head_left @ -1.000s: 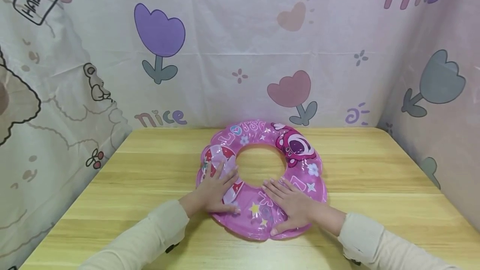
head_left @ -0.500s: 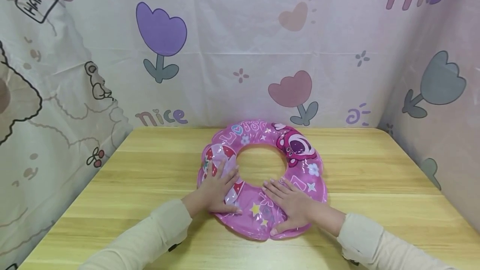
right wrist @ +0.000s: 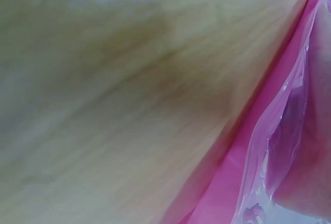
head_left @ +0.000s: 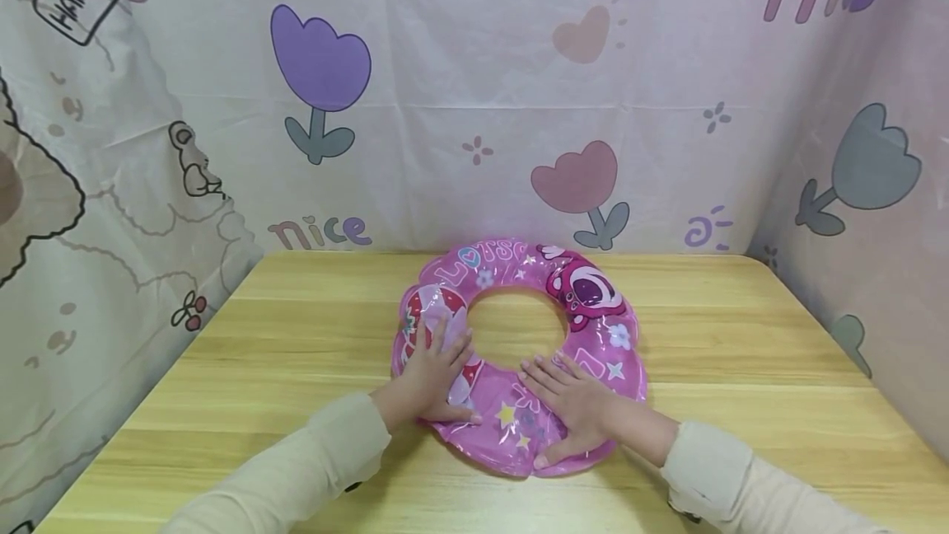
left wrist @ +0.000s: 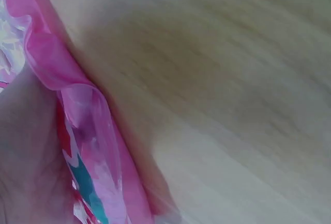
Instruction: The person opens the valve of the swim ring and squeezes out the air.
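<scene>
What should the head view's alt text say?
The left hand and right hand rest on the near left and near right of a pink inflatable ring on a wooden table. Behind is a pale flower-print cloth.

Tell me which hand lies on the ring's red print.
The left hand: it partly covers that red print. The right hand rests right of the yellow stars.

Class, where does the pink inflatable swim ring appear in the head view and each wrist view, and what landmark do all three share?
Head: the swim ring lies below and right of centre, under the left hand and right hand.
Left wrist: part of the swim ring runs down the left side, top to bottom.
Right wrist: part of the swim ring slants from the upper-right corner to the bottom edge.
Shared landmark: the wooden tabletop.
</scene>
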The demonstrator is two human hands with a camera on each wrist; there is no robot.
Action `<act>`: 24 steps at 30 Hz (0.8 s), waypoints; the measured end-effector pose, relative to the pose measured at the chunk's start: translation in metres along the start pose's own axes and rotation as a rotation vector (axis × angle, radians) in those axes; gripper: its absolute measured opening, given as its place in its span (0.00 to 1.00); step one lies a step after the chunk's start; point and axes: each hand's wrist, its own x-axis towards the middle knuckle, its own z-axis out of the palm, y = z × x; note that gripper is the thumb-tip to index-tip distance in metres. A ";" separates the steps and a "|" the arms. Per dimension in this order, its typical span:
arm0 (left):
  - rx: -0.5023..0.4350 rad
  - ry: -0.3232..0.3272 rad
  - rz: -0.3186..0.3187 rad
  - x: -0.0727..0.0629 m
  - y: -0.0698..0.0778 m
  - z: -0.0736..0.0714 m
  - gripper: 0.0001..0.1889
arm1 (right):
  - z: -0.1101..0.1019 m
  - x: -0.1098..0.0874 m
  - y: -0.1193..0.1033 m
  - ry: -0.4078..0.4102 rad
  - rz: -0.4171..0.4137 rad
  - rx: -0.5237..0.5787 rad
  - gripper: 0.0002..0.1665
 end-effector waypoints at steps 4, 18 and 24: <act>0.029 0.031 0.003 0.000 0.000 0.005 0.56 | -0.002 0.000 -0.001 -0.022 0.011 0.002 0.65; -0.214 0.411 0.157 -0.002 -0.017 0.032 0.55 | 0.022 -0.005 0.013 0.223 -0.133 0.127 0.66; -0.234 0.425 0.246 -0.004 -0.019 0.029 0.49 | 0.018 -0.011 0.015 0.270 -0.122 0.167 0.65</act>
